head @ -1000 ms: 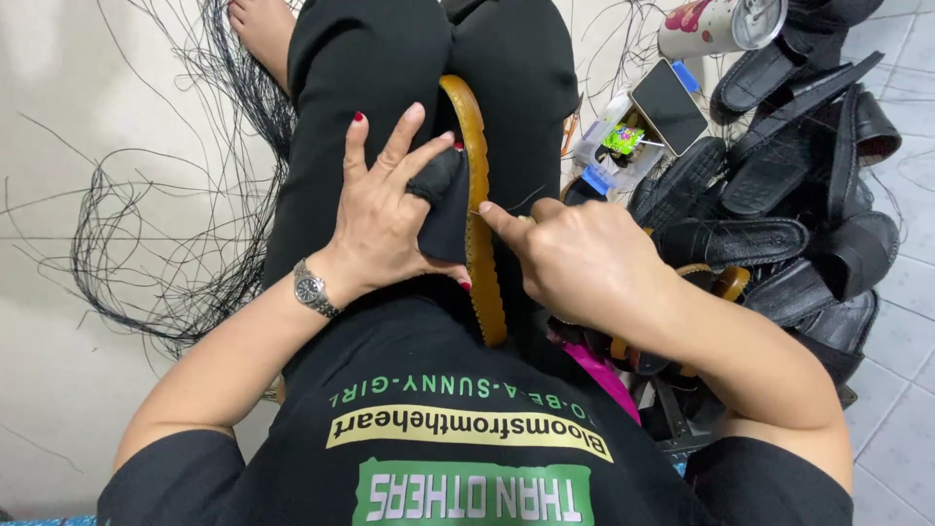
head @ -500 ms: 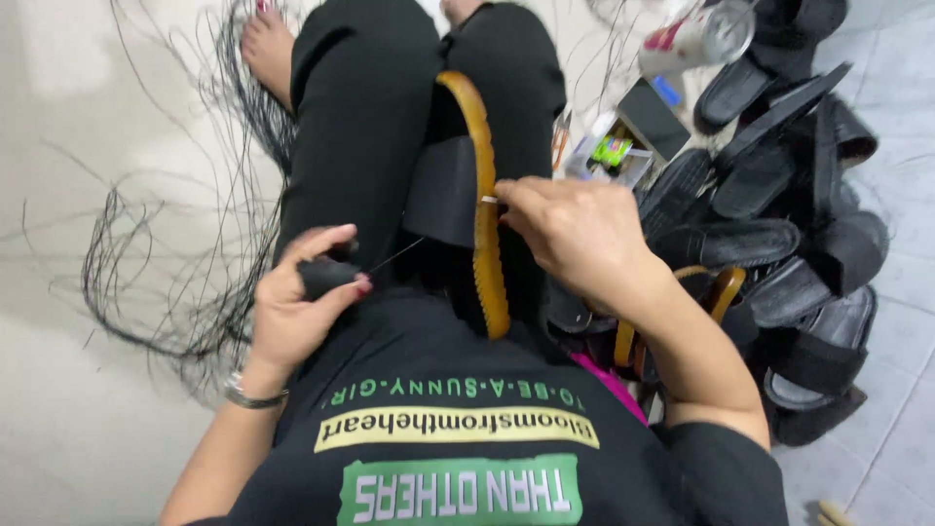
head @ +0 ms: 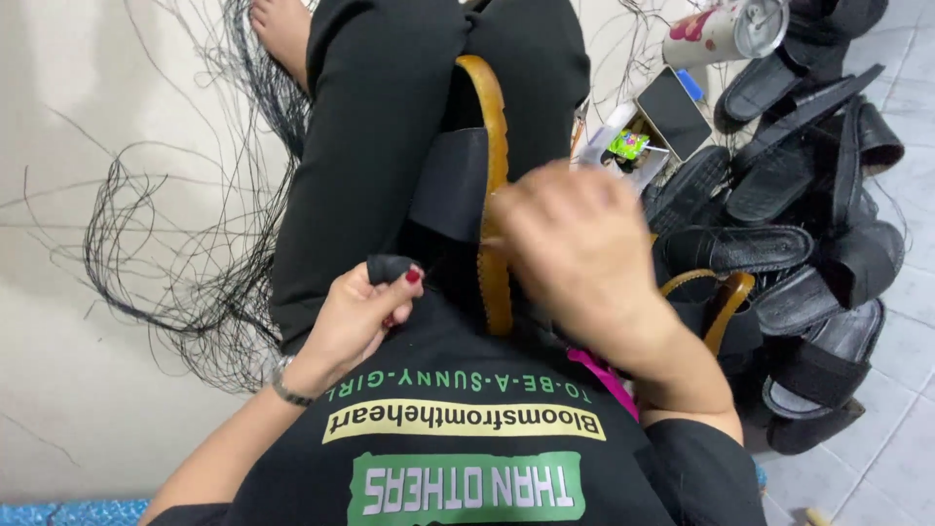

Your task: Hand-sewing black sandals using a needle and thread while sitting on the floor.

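Where the lap fills the middle, items run by size. Heap of black strap sandals (head: pixel 808 253), right, partly cut off by the edge. Tangle of loose black thread (head: pixel 185 263), left, on pale floor. Tan-soled sandal with black strap (head: pixel 487 195), on its edge across the lap. Right hand (head: pixel 584 253), blurred against the sole; grip unreadable. Left hand (head: pixel 355 317), fingers pinched on a small black piece (head: pixel 390 268), near the sandal's near end.

The pale floor (head: pixel 117 127) carried loose black threads (head: pixel 185 282) on the left. On the right, over the tiles, lay a heap of black sandals (head: pixel 808 234), a phone (head: pixel 674 112) on a small box, and a can (head: pixel 726 29) on its side.
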